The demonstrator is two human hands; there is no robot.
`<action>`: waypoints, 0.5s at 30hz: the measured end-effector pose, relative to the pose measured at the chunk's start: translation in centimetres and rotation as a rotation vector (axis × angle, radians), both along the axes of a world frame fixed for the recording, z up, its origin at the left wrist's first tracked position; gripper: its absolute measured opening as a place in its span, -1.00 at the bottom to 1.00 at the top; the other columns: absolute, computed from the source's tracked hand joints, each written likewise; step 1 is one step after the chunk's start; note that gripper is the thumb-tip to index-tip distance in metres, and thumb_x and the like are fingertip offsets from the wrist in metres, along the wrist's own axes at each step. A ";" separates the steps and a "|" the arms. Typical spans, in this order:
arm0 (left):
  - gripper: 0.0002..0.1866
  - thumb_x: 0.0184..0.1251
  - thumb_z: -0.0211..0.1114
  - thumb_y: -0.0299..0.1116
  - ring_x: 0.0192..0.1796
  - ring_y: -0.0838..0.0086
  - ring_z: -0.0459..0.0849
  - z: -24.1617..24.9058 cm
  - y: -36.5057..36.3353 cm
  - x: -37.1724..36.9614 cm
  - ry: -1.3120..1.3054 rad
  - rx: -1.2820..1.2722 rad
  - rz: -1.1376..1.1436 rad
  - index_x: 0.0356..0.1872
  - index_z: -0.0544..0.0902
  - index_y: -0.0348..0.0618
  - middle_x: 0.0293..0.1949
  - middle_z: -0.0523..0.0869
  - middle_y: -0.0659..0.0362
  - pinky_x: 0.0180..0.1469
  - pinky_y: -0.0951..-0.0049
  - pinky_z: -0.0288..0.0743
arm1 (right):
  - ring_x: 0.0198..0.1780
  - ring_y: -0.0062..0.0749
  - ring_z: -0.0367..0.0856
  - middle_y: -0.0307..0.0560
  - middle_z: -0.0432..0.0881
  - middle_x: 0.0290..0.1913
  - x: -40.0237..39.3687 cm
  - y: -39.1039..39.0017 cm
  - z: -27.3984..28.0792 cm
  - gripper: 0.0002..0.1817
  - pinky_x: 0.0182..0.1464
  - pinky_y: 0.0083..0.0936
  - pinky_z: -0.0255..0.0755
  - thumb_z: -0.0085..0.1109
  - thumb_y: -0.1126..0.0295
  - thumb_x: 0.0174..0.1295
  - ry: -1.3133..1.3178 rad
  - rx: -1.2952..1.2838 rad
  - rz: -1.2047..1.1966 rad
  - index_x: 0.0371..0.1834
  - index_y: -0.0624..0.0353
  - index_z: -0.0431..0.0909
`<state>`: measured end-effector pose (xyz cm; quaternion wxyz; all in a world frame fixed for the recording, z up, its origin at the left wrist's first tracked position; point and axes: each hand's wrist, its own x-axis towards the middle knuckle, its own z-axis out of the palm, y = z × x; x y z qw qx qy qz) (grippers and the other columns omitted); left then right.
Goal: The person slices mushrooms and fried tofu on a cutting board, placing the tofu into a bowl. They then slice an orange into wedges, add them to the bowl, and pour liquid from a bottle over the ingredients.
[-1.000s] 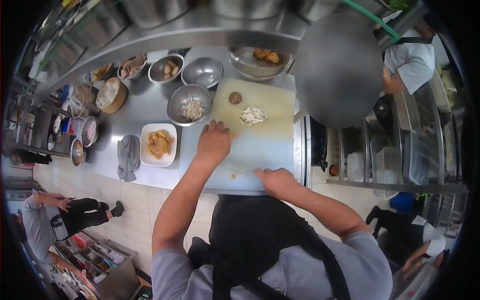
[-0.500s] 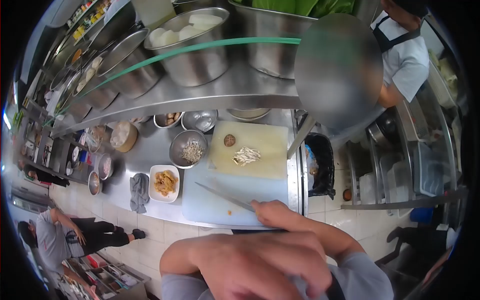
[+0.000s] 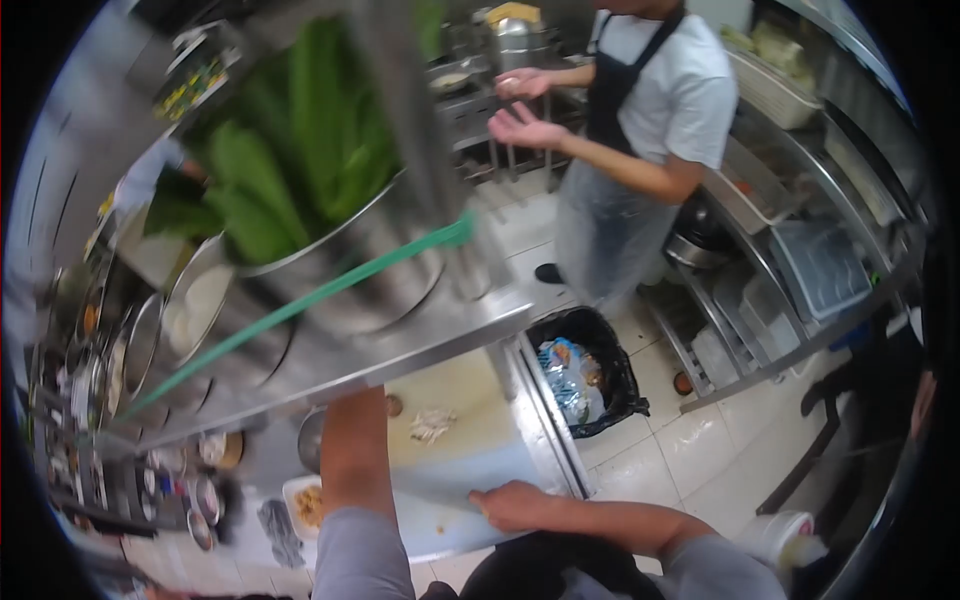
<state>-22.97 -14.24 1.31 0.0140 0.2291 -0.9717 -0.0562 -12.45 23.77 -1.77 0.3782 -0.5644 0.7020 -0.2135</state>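
Note:
My right hand (image 3: 510, 506) is closed at the right part of the blue cutting board (image 3: 430, 500), round the knife; the blade is hard to make out. My left forearm reaches up across the boards, and its hand is hidden behind the steel shelf. A brown mushroom (image 3: 394, 405) and pale sliced strips (image 3: 432, 425) lie on the yellowish board (image 3: 470, 385). To the left of my left arm is a white dish (image 3: 290, 492) with orange-brown food, partly covered by the arm.
A steel shelf (image 3: 400, 365) crosses above the counter, with a pot (image 3: 370, 285) of green leaves. A grey cloth (image 3: 280, 532) lies left of the dish. A black-lined bin (image 3: 628, 395) stands to the right. Another person (image 3: 650, 110) in an apron stands beyond, both hands raised.
The view has swung to the right. My left hand has gone from near the camera to behind the shelf. My right hand stays low over the blue board. The other person is now more fully seen.

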 end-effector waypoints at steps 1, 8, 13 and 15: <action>-0.66 0.48 0.20 -0.17 0.11 0.11 0.72 -0.2 -0.1 -0.7 -0.040 -0.008 0.000 0.05 0.72 -0.18 0.05 0.77 -0.06 0.16 0.18 0.55 | -0.26 0.20 0.73 0.21 0.72 -0.33 0.2 0.1 0.0 -0.55 -0.20 0.07 0.57 0.09 0.44 0.20 0.015 -0.006 -0.037 0.19 0.24 0.43; -0.65 0.41 0.27 -0.18 0.10 0.08 0.70 -0.7 0.6 -1.6 -0.158 -0.029 0.012 0.05 0.71 -0.19 0.06 0.74 -0.07 0.14 0.17 0.56 | -0.28 0.24 0.72 0.21 0.70 -0.37 0.2 0.1 -1.4 -0.62 -0.23 0.10 0.56 0.00 0.45 0.26 0.008 -0.070 0.043 0.15 0.32 0.41; -0.63 0.36 0.32 -0.19 0.09 0.06 0.70 0.7 0.7 -0.1 -0.141 -0.010 0.007 0.05 0.70 -0.20 0.07 0.72 -0.08 0.13 0.17 0.56 | -0.24 0.22 0.73 0.20 0.71 -0.34 0.0 -0.3 -1.0 -0.60 -0.19 0.10 0.55 0.04 0.42 0.24 0.005 -0.039 0.050 0.16 0.30 0.41; -0.63 0.34 0.34 -0.19 0.09 0.05 0.69 2.1 1.0 1.3 -0.104 0.020 -0.012 0.05 0.70 -0.21 0.07 0.71 -0.08 0.12 0.17 0.57 | -0.22 0.22 0.73 0.21 0.71 -0.32 -0.2 -0.4 -1.1 -0.56 -0.17 0.10 0.56 0.07 0.41 0.23 0.012 -0.020 0.060 0.19 0.28 0.41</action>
